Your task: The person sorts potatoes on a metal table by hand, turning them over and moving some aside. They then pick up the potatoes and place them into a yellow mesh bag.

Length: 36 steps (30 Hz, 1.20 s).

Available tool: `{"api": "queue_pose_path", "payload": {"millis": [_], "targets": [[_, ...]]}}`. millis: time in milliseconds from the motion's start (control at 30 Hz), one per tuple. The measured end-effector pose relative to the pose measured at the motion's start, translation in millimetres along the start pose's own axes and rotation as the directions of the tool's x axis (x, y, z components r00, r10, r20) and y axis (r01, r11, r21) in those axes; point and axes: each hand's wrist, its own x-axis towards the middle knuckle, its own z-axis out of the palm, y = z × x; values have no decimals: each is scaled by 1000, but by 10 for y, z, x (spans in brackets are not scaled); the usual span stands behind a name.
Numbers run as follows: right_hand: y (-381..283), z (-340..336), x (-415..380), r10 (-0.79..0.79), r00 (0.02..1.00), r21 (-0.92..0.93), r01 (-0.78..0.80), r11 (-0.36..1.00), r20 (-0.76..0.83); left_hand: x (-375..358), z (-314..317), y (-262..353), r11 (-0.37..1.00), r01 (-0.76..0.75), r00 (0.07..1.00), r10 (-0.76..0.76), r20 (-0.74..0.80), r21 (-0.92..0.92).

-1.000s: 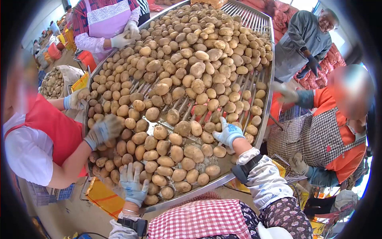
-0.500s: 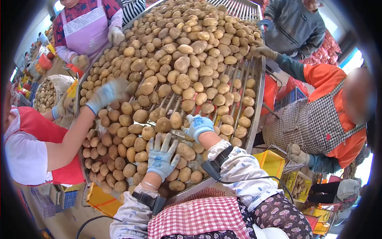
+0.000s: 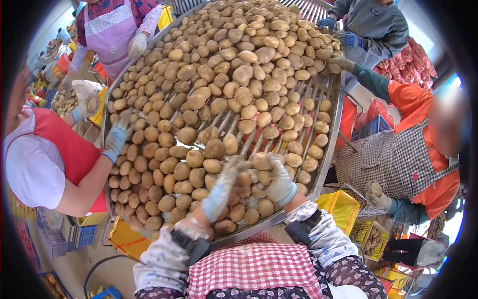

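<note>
Potatoes (image 3: 243, 95), piled; kept from rolling off by raised-edged tabletop (image 3: 336, 129). Several flanked by left hand (image 3: 220, 192) and right hand (image 3: 282, 186); each grip blurred, closure cannot be told.

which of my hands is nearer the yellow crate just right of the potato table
Right. Your right hand is over the potatoes, toward the yellow crate; your left hand is also over them, but farther left.
</note>
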Motion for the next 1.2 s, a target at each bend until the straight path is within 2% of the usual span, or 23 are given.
{"api": "queue_pose_path", "payload": {"millis": [33, 100, 167, 200, 233, 300, 333, 400, 433, 500, 533, 567, 633, 667, 700, 767, 833, 900, 967, 1033, 1100, 1167, 1200], "targets": [[116, 80, 55, -10, 998, -87, 15, 996, 57, 74, 65, -145, 990, 106, 994, -104, 22, -89], [205, 205, 107, -24, 997, -110, 32, 993, 77, 137, 136, -116, 872, 250, 966, -251, 54, -420], [286, 273, 66, -59, 995, -150, 70, 986, 78, 108, 175, 22, 776, 233, 955, -295, -11, -586], [324, 312, 108, -94, 992, -75, 101, 992, 89, 115, 71, 161, 685, 315, 940, -319, 118, -657], [311, 333, 72, -126, 988, -43, 130, 991, 85, 107, 209, 177, 745, 195, 943, -320, -86, -638], [155, 415, -39, -278, 959, -231, 281, 931, 46, 122, 20, -17, 793, 171, 942, -306, -140, -584], [102, 415, -16, -276, 960, -231, 279, 932, 45, 134, -21, -70, 793, 170, 941, -307, -141, -585], [122, 414, 38, -522, 847, -228, 492, 840, -98, 41, 6, 94, 759, 203, 977, -197, 79, -618], [148, 350, 102, -596, 794, -408, 507, 759, -122, 25, 24, 122, 760, 194, 978, -200, 60, -621], [316, 319, 134, -546, 836, -696, 420, 582, 48, 63, 89, 158, 735, 232, 967, -244, 70, -637], [365, 267, 161, -598, 754, -813, 512, 276, 272, 120, 52, 66, 728, 245, 965, -249, 86, -640], [424, 223, 163, -569, 663, -828, 558, -58, 486, 110, 47, 48, 726, 257, 962, -253, 100, -638], [447, 167, 144, -536, 703, -815, 577, 46, 468, 109, 4, 30, 751, 260, 962, -256, 96, -607], [444, 160, 89, -560, 756, -796, 548, 258, 338, 67, 9, 106, 690, 315, 949, -254, 189, -652], [413, 160, 63, -552, 805, -728, 510, 459, 216, 91, -28, 53, 549, 253, 963, -226, 150, -797], [120, 47, 60, -657, 696, -807, 546, 225, 288, 76, -115, 28, 369, 324, 946, -139, 293, -871], [-410, -129, 111, -625, 729, -961, 205, -189, 278, 80, -92, 48, 420, 264, 963, -174, 208, -869], [-754, -407, 276, -605, 749, -797, -177, -578, 272, 110, -114, 70, 470, 201, 974, -191, 123, -859], [-883, -370, 375, -540, 841, -640, -440, -631, -45, 107, -149, -7, 445, 199, 977, -164, 139, -873], [-872, -647, 658, -552, 834, -618, -451, -644, -33, 92, -156, -26, 398, 205, 978, -128, 167, -894], [-898, -672, 797, -561, 827, -597, -462, -656, -23, 41, -103, 29, 482, 189, 978, -172, 119, -856], [-978, -623, 820, -561, 818, -621, -506, -599, -126, -4, -121, 15, 466, 191, 979, -150, 135, -864], [-994, -539, 734, -565, 821, -672, -465, -577, -83, -21, -113, 31, 471, 184, 981, -146, 130, -862]]}}
